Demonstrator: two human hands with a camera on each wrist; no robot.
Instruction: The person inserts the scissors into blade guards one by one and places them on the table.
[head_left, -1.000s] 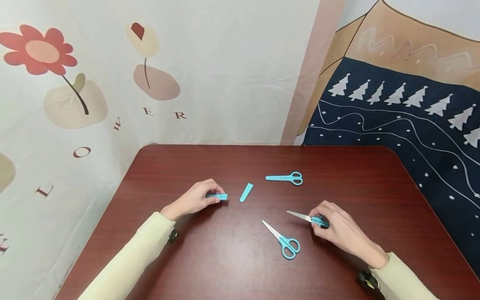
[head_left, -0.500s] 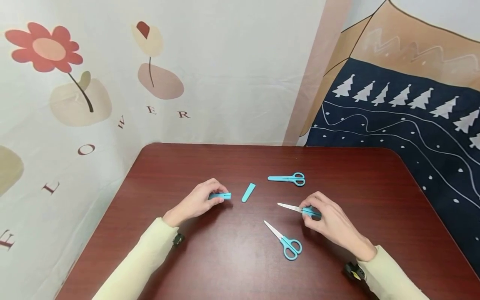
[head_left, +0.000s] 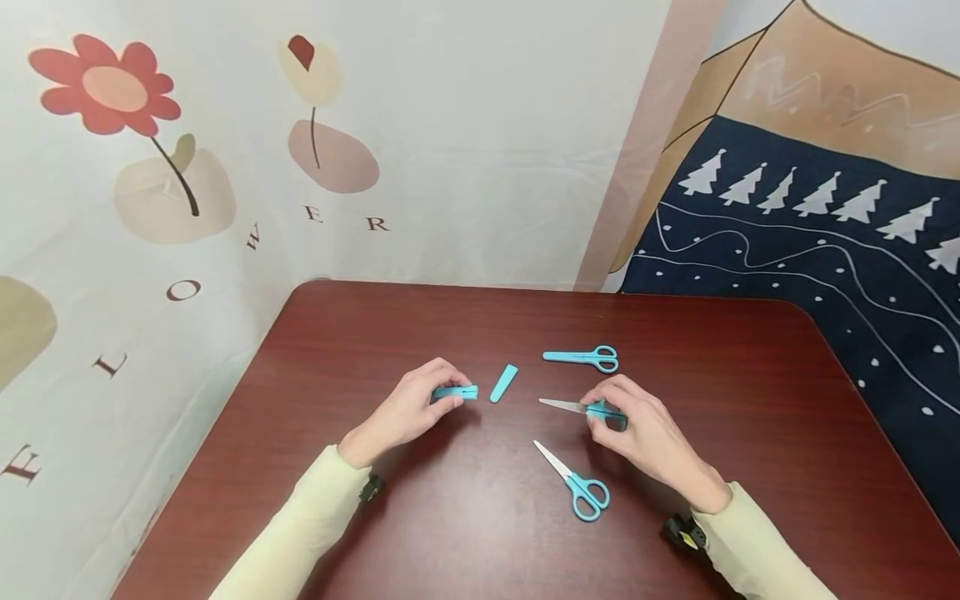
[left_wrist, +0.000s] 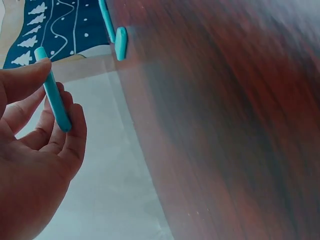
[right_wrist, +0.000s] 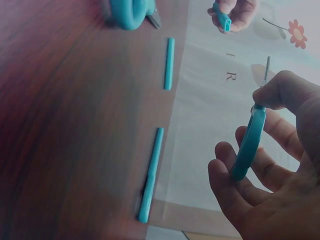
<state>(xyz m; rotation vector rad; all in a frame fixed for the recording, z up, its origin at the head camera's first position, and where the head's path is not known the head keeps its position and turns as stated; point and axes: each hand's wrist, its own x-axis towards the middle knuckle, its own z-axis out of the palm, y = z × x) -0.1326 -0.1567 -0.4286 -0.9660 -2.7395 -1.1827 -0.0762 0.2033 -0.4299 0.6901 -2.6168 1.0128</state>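
My left hand [head_left: 414, 406] pinches a light-blue scissors cover [left_wrist: 56, 102] between thumb and fingers, above the table; its open end points right, toward the other hand. In my right hand [head_left: 647, 422] is a pair of blue-handled scissors [right_wrist: 250, 142], gripped near the handles, with the bare, closed blades aimed left at the cover. A gap separates blade tip and cover. On the table between and beyond the hands lies a second blue cover [head_left: 504, 383]. Bare-bladed scissors [head_left: 582, 492] lie nearer, handles toward me. Sheathed scissors [head_left: 581, 358] lie farther back.
The reddish-brown table [head_left: 420, 533] has rounded far corners. Behind it hangs a pale printed cloth [head_left: 480, 167] with flowers and letters, and a dark-blue tree-patterned part [head_left: 795, 242] at the right.
The right hand has carried its scissors left and slightly farther from me, narrowing the gap to the cover. The left hand has shifted slightly right. The view has also shifted a little.
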